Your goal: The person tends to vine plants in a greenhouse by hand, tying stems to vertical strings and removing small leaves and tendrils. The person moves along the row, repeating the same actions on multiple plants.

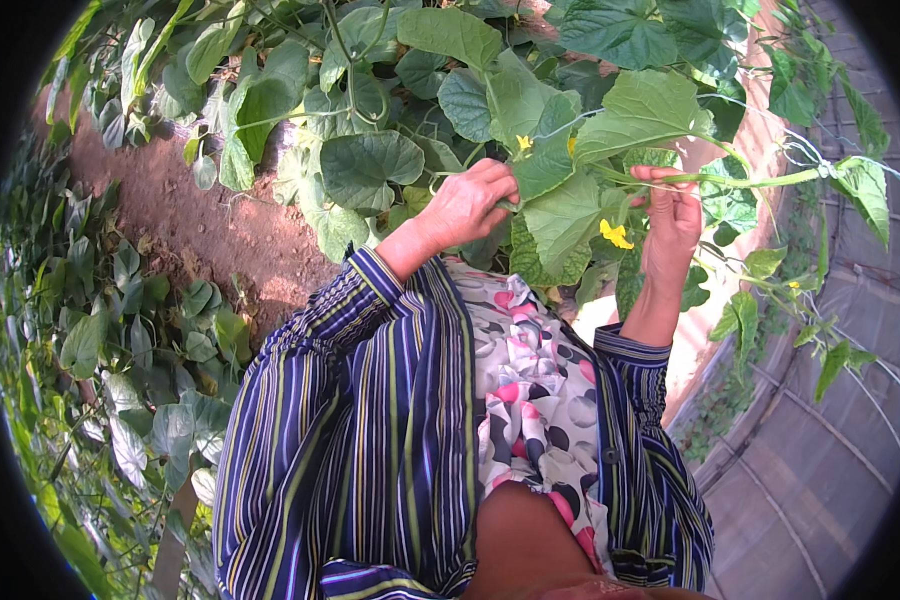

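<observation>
My left hand [471,204] is curled among the leaves of a cucumber vine, back of the hand upward. A bit of green plant part [508,205] shows at its fingertips; I cannot tell whether it is leaf or stalk. Between thumb and fingers, my right hand [671,214] holds the thick green vine stem [750,182]. Broad cucumber leaves [637,112] spread between and above both hands. One yellow flower [616,234] hangs just left of my right wrist, and a smaller one [524,142] sits above my left hand.
Pale string [823,169] is tied around the stem at the right. A thinner vine [776,292] runs below it along more string. Bare brown soil [210,232] lies at the left, with dense leafy plants [142,337] beyond. Translucent sheeting with ribs [810,465] curves along the right.
</observation>
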The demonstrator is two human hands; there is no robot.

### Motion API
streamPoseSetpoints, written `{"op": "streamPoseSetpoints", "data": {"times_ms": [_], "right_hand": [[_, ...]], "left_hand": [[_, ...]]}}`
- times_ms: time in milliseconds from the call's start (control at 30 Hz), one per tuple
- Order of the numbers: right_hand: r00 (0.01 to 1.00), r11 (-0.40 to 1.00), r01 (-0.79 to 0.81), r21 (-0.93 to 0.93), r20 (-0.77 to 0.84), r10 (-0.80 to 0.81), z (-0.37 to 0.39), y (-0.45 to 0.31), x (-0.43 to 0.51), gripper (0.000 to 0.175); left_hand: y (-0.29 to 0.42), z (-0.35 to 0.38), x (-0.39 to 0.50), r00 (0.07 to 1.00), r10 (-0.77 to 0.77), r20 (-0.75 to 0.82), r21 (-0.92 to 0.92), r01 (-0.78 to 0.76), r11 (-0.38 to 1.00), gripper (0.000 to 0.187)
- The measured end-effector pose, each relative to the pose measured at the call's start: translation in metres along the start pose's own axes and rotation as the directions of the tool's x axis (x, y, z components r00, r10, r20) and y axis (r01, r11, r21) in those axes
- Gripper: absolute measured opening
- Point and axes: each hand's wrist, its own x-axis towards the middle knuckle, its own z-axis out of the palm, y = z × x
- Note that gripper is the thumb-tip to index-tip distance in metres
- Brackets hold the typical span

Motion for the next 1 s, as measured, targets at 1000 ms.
{"op": "streamPoseSetpoints", "data": {"times_ms": [1000], "right_hand": [[0.997, 0.989, -0.058, 0.133, 0.061, 0.051, 0.013, -0.026, -0.009, 0.015]], "left_hand": [[-0.056, 0.084, 0.023, 0.693, -0.591, 0.413, -0.876, 0.481, -0.049, 0.039]]}}
